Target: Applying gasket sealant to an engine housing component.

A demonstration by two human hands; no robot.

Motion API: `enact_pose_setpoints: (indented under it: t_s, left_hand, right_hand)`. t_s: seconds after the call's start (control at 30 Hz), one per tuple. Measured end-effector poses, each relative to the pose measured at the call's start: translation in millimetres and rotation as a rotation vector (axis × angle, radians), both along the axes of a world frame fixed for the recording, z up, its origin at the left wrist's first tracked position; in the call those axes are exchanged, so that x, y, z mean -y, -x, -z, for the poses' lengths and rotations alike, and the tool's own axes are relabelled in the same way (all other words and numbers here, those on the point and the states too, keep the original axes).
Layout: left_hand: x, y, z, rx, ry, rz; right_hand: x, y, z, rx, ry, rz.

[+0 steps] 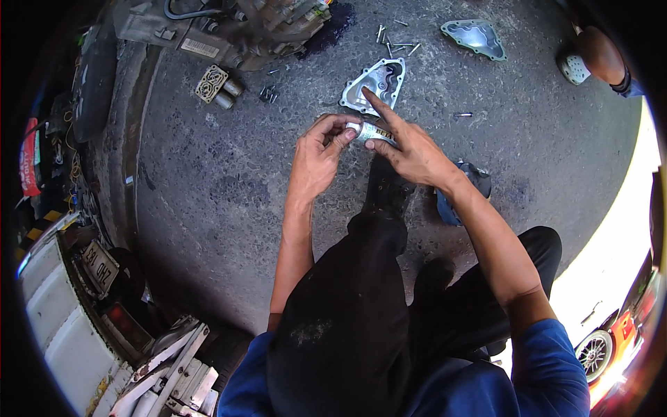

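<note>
Between both hands, above my shoe, is a silver squeeze tube (381, 133) with dark and yellow print. My left hand (318, 154) is closed, its thumb and fingers pinching the white cap end (354, 128) of the tube. Thumb and lower fingers of my right hand (417, 154) grip the tube's body, while its index finger stretches forward. Just beyond that fingertip, a silver metal cover (394, 78) lies on the floor with its hollow side up and bolt holes around its rim. The finger partly hides the cover; whether it touches cannot be told.
A second metal cover (476, 38) and several loose bolts (390, 48) lie farther off. At left are a two-cylinder metal part (219, 87) and a large greasy gear housing (264, 31). Another person's limb (603, 57) enters right. Blue cloth (448, 208) lies by my right forearm.
</note>
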State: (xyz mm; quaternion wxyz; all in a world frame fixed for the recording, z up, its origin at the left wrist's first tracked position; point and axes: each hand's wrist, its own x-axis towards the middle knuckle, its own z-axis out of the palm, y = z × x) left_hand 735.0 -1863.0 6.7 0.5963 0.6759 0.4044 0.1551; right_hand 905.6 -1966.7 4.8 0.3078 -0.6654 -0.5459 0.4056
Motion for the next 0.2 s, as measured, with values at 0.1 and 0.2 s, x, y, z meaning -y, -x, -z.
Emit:
enact_pose_setpoints:
  t_s: [0.1,0.2]
  left_hand:
    - [-3,-7,-11,0.001,-0.133,0.188]
    - [0,-17,-21,-0.290,0.221,-0.001]
  right_hand:
    - [10,-11,12,-0.516,0.085,0.077]
    - [12,-14,-5,-0.328,0.237,0.035]
